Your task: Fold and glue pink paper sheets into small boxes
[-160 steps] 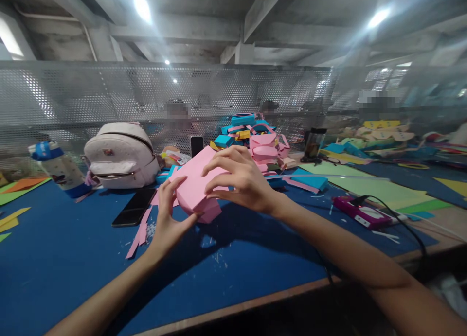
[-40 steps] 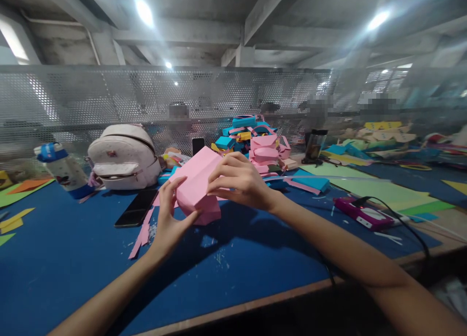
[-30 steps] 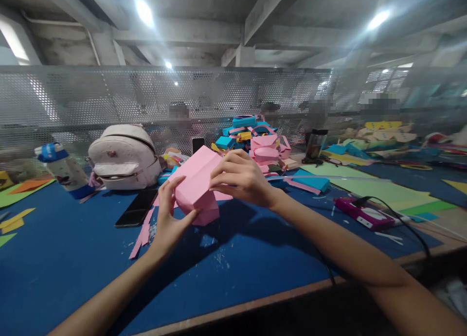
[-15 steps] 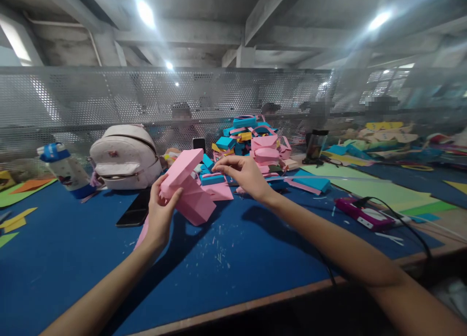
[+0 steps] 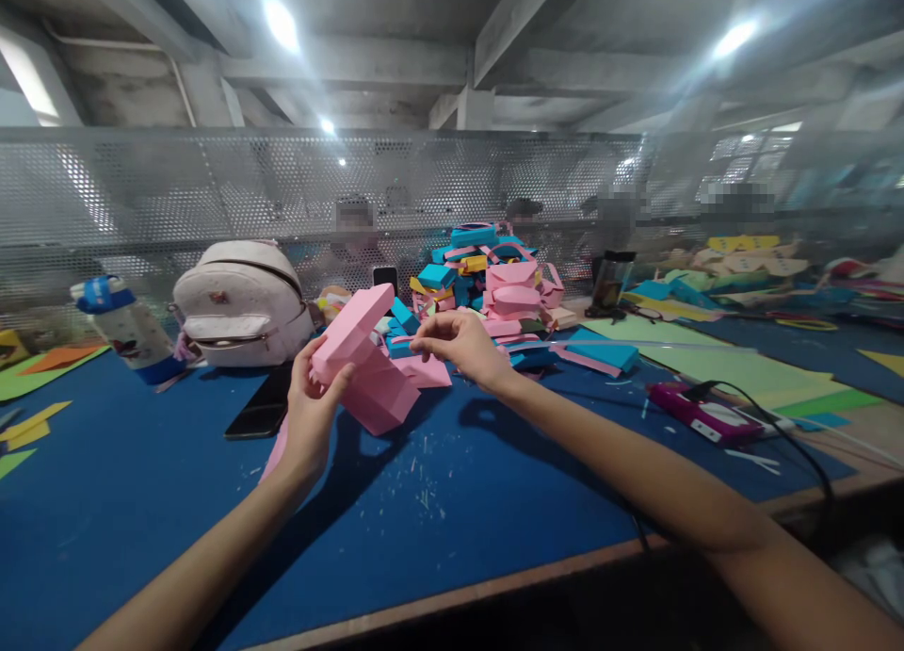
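My left hand (image 5: 314,411) is closed around a pink folded paper box (image 5: 378,392), lifted above the table and tilted, with its lid-like upper part (image 5: 357,326) angled up. A pink strip hangs below my left wrist. To the right of the box, my right hand (image 5: 462,345) is raised with thumb and fingertips pinched together. Whatever lies between those fingertips is too small to make out. Behind both hands stands a heap of blue, pink and yellow folded paper pieces (image 5: 473,236).
On the blue table (image 5: 395,538) are a black phone (image 5: 258,408), a pale backpack (image 5: 240,302), a bottle (image 5: 131,326), green paper sheets (image 5: 720,364) and a purple power bank (image 5: 706,415) with a cable. A perforated metal screen (image 5: 438,175) stands behind, with people beyond it.
My right hand has moved slightly down, and its fingers have curled closer into a pinch. My left hand and the pink box have hardly moved.
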A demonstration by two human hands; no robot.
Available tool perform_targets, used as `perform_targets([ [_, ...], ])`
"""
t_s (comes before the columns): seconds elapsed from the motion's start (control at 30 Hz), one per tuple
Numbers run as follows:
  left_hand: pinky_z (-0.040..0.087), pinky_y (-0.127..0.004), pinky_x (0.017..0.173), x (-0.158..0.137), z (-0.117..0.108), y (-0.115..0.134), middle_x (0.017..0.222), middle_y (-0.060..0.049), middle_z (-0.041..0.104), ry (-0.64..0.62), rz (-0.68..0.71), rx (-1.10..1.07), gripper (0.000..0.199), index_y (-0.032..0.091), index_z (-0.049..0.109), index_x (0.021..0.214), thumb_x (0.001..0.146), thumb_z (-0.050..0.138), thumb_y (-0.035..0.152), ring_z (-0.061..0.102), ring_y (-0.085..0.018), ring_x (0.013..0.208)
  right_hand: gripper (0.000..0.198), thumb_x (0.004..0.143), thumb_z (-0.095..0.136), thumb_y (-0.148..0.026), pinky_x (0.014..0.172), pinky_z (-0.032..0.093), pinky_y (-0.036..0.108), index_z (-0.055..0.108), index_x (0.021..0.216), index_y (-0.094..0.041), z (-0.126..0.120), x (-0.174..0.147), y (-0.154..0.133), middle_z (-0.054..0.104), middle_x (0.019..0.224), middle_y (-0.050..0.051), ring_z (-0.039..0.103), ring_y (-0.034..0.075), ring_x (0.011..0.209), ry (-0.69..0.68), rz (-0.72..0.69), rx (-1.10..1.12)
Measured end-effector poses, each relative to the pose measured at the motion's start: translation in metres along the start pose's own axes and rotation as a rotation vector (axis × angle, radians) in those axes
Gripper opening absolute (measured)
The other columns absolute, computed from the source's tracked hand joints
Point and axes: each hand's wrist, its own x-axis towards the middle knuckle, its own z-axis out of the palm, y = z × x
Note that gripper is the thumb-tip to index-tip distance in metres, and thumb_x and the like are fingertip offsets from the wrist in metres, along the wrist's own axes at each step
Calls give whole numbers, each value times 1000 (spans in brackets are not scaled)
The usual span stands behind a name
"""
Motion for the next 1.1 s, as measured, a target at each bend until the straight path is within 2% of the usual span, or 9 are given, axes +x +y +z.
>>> perform_targets([
  [0.13, 53, -31, 83, 1, -1, -1, 125, -8, 61, -6, 4, -11, 56, 27, 55, 123, 73, 76, 39, 62, -23, 108, 13, 72, 75, -29, 47, 44, 24, 71, 69, -17, 0, 0, 8, 70, 66, 3, 61, 11, 55, -38, 13, 9],
  [0.37, 51, -31, 89, 11, -7, -3, 126, -8, 59, 34, 58, -15, 56, 27, 54, 125, 74, 76, 38, 58, -23, 114, 18, 73, 75, -35, 52, 51, 24, 72, 74, -17, 5, -3, 10, 72, 70, 4, 63, 12, 58, -100, 66, 42],
  [0.63, 52, -31, 85, 14, -9, -5, 120, -8, 62, 48, 70, -18, 54, 27, 55, 124, 75, 75, 37, 62, -22, 105, 24, 74, 75, -41, 51, 46, 22, 72, 75, -16, 6, -6, 18, 70, 69, 4, 64, 11, 59, -131, 140, 51],
  [0.77, 53, -30, 83, 16, -10, -5, 120, -9, 62, 64, 79, -13, 55, 27, 56, 124, 74, 75, 38, 62, -22, 104, 29, 72, 76, -43, 48, 41, 20, 67, 69, -15, 6, -5, 25, 65, 60, 1, 58, 9, 52, -103, 157, 44],
  [0.9, 53, -31, 83, 24, -16, 0, 119, -8, 62, 106, 112, -7, 53, 27, 56, 123, 75, 75, 39, 63, -21, 101, 36, 77, 71, -50, 43, 34, 19, 57, 71, -18, 7, -5, 30, 57, 52, -5, 51, 7, 45, -91, 159, 50],
  [1.03, 50, -32, 94, 37, -25, 9, 121, -5, 61, 173, 211, -5, 53, 31, 54, 124, 76, 76, 39, 61, -21, 110, 41, 81, 65, -55, 42, 33, 18, 47, 69, -20, 11, -8, 35, 48, 48, -9, 46, 6, 40, -140, 157, 62],
  [1.1, 47, -32, 99, 43, -30, 12, 127, -4, 58, 208, 268, 1, 55, 32, 53, 124, 75, 77, 38, 58, -21, 116, 41, 81, 64, -55, 43, 35, 18, 47, 69, -20, 15, -10, 38, 50, 49, -9, 48, 6, 41, -172, 165, 58],
])
